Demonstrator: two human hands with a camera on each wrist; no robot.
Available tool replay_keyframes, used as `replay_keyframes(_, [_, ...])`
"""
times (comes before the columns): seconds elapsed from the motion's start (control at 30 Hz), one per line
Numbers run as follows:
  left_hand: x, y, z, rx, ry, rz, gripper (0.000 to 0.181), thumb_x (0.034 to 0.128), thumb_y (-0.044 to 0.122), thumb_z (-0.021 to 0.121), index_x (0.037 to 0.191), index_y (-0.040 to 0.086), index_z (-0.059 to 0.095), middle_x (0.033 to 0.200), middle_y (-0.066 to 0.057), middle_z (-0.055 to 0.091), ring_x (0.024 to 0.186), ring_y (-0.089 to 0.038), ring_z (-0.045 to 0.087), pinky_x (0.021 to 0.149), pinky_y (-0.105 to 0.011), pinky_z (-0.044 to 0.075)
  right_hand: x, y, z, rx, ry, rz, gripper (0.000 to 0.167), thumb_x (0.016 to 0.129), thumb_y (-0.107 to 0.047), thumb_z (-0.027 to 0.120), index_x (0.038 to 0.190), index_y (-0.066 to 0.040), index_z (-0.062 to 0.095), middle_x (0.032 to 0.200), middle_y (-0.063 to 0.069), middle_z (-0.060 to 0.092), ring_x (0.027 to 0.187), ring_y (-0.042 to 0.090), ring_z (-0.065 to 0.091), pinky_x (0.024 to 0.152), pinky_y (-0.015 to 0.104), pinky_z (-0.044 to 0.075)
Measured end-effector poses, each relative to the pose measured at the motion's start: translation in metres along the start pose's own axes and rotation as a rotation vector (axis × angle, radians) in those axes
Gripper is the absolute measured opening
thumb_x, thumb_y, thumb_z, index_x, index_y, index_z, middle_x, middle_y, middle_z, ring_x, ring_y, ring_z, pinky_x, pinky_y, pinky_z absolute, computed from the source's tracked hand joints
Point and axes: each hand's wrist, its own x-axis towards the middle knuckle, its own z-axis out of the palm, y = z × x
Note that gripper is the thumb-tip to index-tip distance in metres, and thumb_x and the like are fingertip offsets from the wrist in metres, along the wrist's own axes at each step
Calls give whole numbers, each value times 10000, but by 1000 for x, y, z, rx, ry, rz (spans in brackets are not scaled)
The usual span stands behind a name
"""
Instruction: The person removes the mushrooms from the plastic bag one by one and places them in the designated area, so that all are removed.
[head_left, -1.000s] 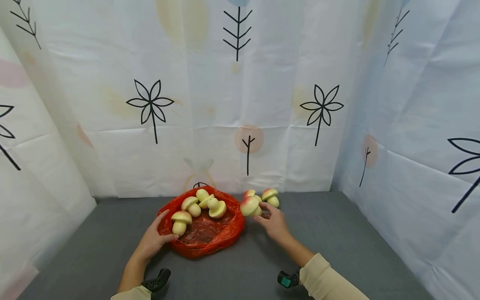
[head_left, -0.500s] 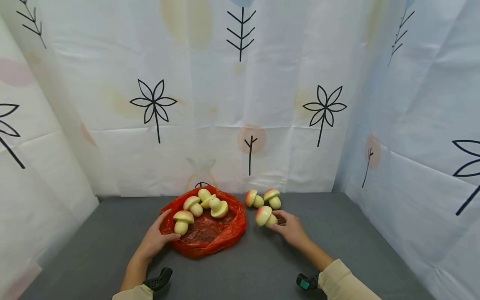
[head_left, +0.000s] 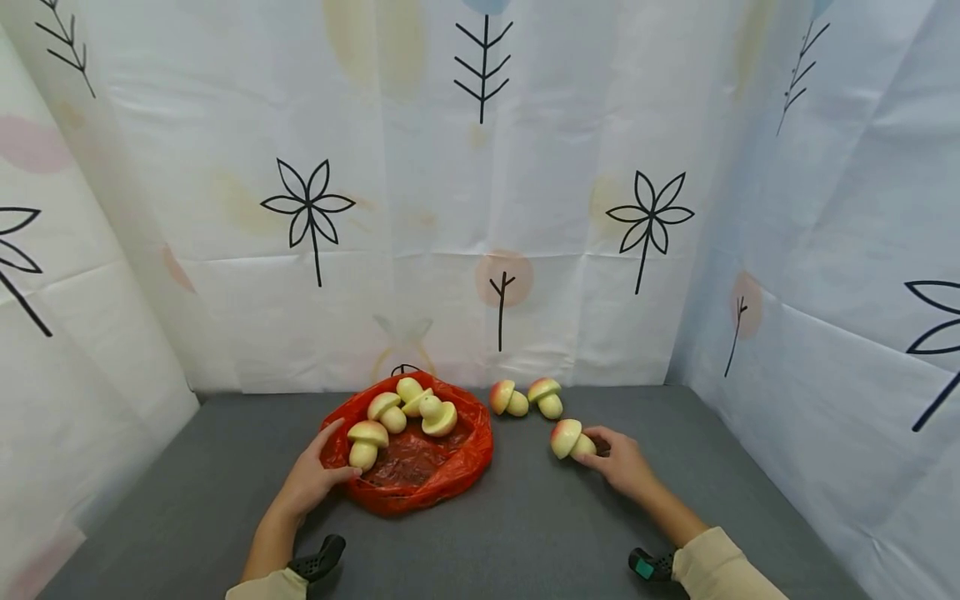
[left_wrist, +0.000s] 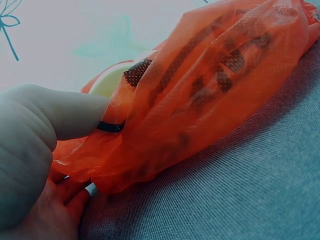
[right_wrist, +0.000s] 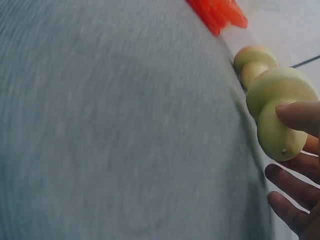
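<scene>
My right hand (head_left: pixel 628 468) pinches a toy mushroom (head_left: pixel 566 439) by its stem, just above the grey table, right of the bag. In the right wrist view, the thumb lies across the stem of this mushroom (right_wrist: pixel 282 130), cap pointing away. My left hand (head_left: pixel 309 482) holds the left rim of a red plastic bag (head_left: pixel 457 473), which lies with its mouth spread wide. Thumb (left_wrist: pixel 75 112) and fingers are on either side of the bag's film (left_wrist: pixel 200 110) in the left wrist view. Several pale mushrooms (head_left: pixel 366 442) sit inside the bag, mostly along its left and back.
Two more mushrooms, one on its side (head_left: pixel 508 399) and one tilted (head_left: pixel 546 397), lie on the grey table (head_left: pixel 480 550) behind the right hand. White patterned cloth (head_left: pixel 420 208) walls the table at the back and sides.
The right hand has carried its mushroom rightward, away from the bag and from the two mushrooms at the back. The left hand has stayed at the bag's rim.
</scene>
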Motion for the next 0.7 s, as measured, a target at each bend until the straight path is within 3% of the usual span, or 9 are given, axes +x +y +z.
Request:
replay_keyframes(0.17, [0,0,0,1,1,-5,943,801,218,789,1546,148,216,1560,-263,138,1389,-479,165,1067,-638,221,-3,10,-7,-54,37,33,387,831,-115,766,1168,29,643,1057,135,682,910,273,649,754,398,519])
replay_keyframes(0.47, [1,0,1,1,4,-1,946,797,216,795,1544,136,221,1557,-269,143,1392,-477,161,1073,-638,212,3,26,-21,-195,128,112,369,832,-198,769,1073,53,645,908,121,685,809,273,633,678,414,501])
replay_keyframes(0.7, [1,0,0,6,5,3,942,799,212,790,1543,123,220,1559,-267,140,1393,-477,157,1075,-636,210,16,31,-25,-247,118,190,421,860,-248,735,1117,67,627,955,169,675,835,311,618,698,457,482])
